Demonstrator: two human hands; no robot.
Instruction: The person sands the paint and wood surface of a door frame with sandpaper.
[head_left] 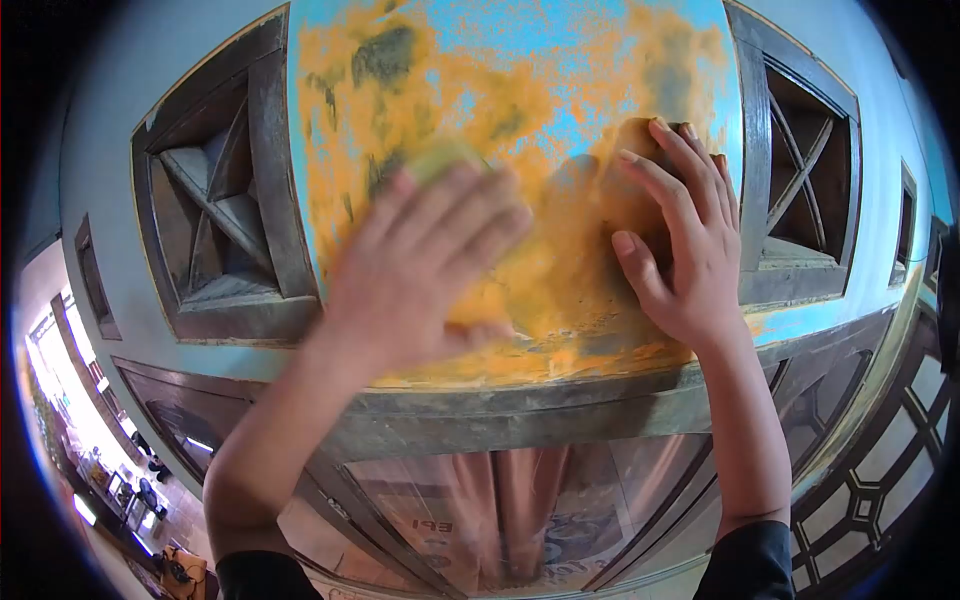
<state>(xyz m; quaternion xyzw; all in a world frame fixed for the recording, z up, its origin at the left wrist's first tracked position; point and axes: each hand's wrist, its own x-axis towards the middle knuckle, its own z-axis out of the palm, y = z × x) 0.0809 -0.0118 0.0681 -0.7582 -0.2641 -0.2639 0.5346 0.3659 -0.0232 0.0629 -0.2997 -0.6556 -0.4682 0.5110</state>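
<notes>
My left hand (425,260) is blurred by motion and lies over the wall panel. Under its fingertips shows the edge of a yellow-green pad (440,158), perhaps sandpaper or a sponge; most of it is hidden by the hand. The wall panel (560,240) carries patchy orange-yellow filler over bright blue paint, with dark grey bare spots. To the right, my right hand (690,235) rests against the same panel with fingers spread and nothing in it. Its shadow falls on the wall beside the fingers.
Wooden vent frames with crossed slats flank the panel, one at left (215,190) and one at right (800,170). Below runs a dark wooden beam (500,415) above glass panes with curtains (530,500). A brown bag (185,572) sits at lower left.
</notes>
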